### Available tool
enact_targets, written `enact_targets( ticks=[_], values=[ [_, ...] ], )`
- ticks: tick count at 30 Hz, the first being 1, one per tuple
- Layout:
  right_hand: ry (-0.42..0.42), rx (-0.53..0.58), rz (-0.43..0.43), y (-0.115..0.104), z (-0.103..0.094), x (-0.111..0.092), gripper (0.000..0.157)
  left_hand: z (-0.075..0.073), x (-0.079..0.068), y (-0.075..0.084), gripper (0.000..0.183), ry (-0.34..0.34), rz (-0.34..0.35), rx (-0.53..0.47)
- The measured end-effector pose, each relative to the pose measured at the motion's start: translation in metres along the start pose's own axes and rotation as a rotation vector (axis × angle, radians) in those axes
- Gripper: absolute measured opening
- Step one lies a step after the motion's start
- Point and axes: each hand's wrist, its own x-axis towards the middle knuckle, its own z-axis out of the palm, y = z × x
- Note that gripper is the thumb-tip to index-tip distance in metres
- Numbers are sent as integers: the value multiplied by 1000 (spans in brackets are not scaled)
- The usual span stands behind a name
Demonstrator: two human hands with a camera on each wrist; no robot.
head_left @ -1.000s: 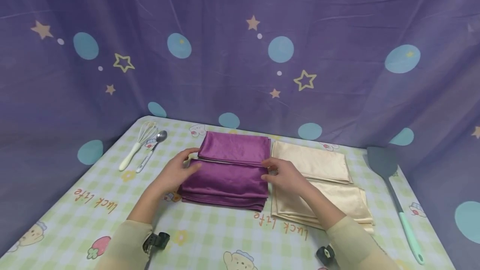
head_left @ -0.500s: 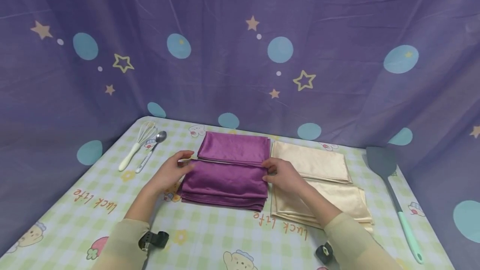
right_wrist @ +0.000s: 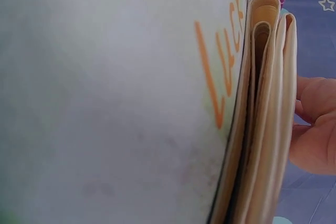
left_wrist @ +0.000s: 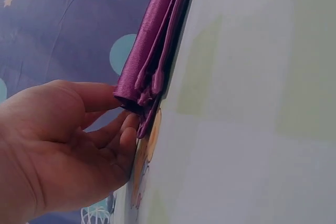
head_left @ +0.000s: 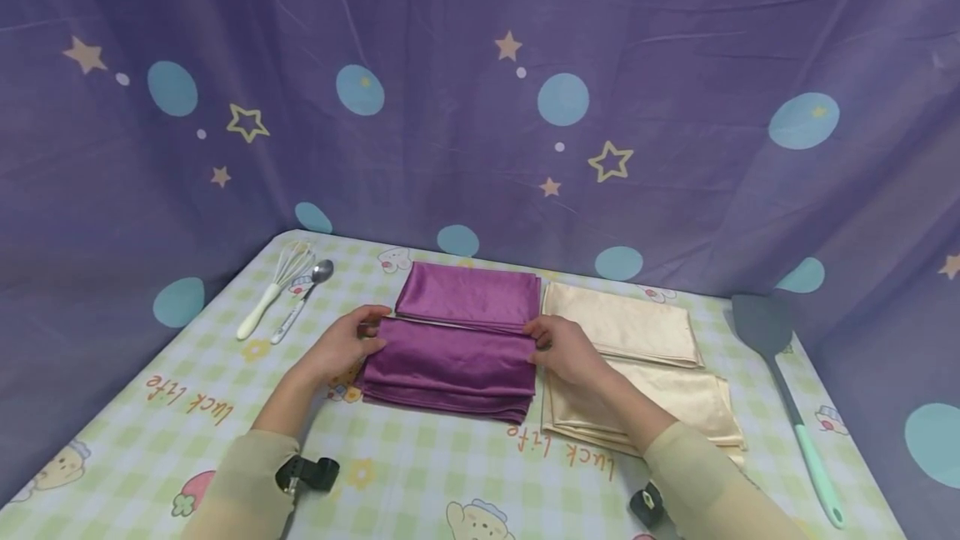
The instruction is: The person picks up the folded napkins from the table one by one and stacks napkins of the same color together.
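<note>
Close to the person, two pale sleeves [head_left: 251, 482] reach over a green and white checked tablecloth [head_left: 420, 482], with a small black thing [head_left: 318, 473] by the left wrist and one more [head_left: 647, 505] by the right.

Next comes the front purple cloth [head_left: 450, 361], folded flat and shiny, lying between both hands. The left hand [head_left: 341, 352] is at its left end. Its fingers bend softly, with a wide gap between thumb and pointer, and the thumb touches the edge of the cloth. The right hand [head_left: 573, 352] is at the other end, thumb and pointer bent and a little apart. I cannot tell if it pinches the cloth.

Under the right arm is the front cream cloth [head_left: 701, 402], folded too. On the right side lies a long spatula [head_left: 787, 392], its mint green handle toward the person and its flat dark end away.

Just behind the front purple cloth is the back purple cloth [head_left: 468, 294], with the back cream cloth [head_left: 630, 323] to its right. Over on the left, a spoon [head_left: 294, 317] lies beside a whisk [head_left: 260, 308].

Behind everything hangs a purple curtain [head_left: 450, 157] with stars and blue spots.
</note>
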Motion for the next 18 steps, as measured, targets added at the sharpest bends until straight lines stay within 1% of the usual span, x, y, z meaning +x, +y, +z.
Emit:
enact_targets(
  ticks=[5,10,18],
  values=[
    [-8,-8,0,1,0,1,35,3,4,-2,50,30,-30,-32],
    [-22,-2,24,0,-1,2,34,2,7,-2,51,49,-52,-65],
    [-49,7,57,-1,-4,3,27,3,9,-2,53,35,-85,-52]
  ],
)
